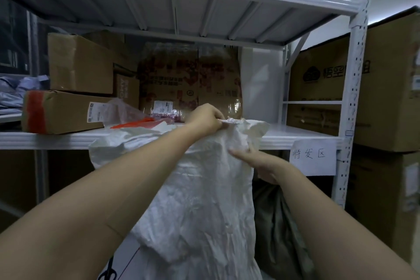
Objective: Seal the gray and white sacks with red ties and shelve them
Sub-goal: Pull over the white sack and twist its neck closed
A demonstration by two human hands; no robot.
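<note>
On the left of the shelf (295, 134), beside a flat cardboard box (61, 112), the red ties (134, 124) are seen lying loose by a clear plastic wrapper (120, 109). No tie is held in either hand, and none is seen on a sack. The sealing is therefore judged not yet begun on the white sack (204, 200), which is held upright in front of the shelf with its crumpled mouth raised to about the level of the shelf edge. The mouth is being gathered and is judged still open on its left side. Low on the right, behind the white sack and below the shelf, the gray sack (277, 229) is seen in shadow. Whether it has been tied cannot be told. Neither sack has been placed on the shelf, so most of the task is judged to remain: both closures, as far as can be seen, and both placings. The left hand (204, 120) is stretched far forward and the top hem of the white sack is pinched in its curled fingers. The right hand (259, 162) is held lower and to the right against the sack's side, with its fingers laid along the fabric. Whether a fold is gripped there cannot be told. A handwritten paper label (312, 157) is fixed to the shelf edge at the right.
</note>
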